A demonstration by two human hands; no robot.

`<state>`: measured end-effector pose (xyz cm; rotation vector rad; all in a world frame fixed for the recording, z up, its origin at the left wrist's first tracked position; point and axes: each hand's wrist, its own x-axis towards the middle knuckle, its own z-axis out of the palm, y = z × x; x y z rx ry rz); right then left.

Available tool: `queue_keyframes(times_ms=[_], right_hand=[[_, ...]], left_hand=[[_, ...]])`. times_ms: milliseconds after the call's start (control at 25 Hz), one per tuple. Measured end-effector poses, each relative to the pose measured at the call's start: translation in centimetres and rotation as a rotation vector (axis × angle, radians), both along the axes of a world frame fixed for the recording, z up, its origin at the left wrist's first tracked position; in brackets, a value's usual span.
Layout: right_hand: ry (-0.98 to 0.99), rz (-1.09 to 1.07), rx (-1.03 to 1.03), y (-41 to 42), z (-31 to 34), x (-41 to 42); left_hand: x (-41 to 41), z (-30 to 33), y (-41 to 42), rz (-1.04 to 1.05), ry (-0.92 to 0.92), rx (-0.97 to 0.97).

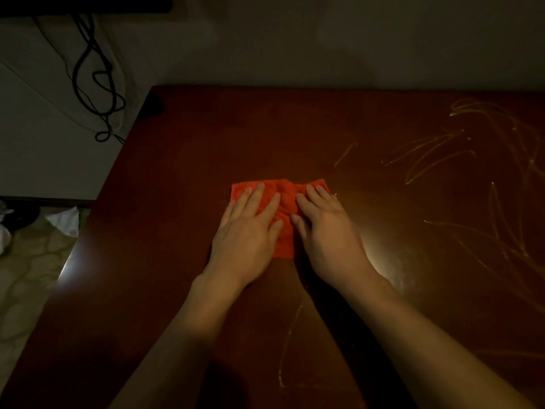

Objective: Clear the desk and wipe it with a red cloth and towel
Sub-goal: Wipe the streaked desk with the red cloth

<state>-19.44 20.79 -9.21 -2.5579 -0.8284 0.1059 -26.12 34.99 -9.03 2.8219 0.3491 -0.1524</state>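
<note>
One red cloth (284, 202), one desk (206, 137), two hands: left hand (246, 231), right hand (326, 231)

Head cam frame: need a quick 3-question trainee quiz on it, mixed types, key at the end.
1. True or false: both hands lie flat on the red cloth.
2. The pale streaks on the desk lie mostly on which side of the cloth? A) the person's left B) the person's right C) under the forearms only
3. Fill in: the black cables hang beyond the desk's far ____ corner.

Key:
1. True: left hand and right hand press it with straight fingers.
2. B
3. left
</note>
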Motion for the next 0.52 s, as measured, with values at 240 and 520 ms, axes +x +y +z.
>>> queue_keyframes(times_ms=[240, 520], right_hand=[[-0.021, -0.008, 0.043, -3.1, -0.7, -6.0], [0.016, 0.044, 0.006, -4.4, -0.1, -7.4]], left_hand=[[-6.3, -0.5, -3.5, 0.004, -0.068, 0.062], [-8.1, -0.4, -3.7, -0.032, -0.034, 0.082]])
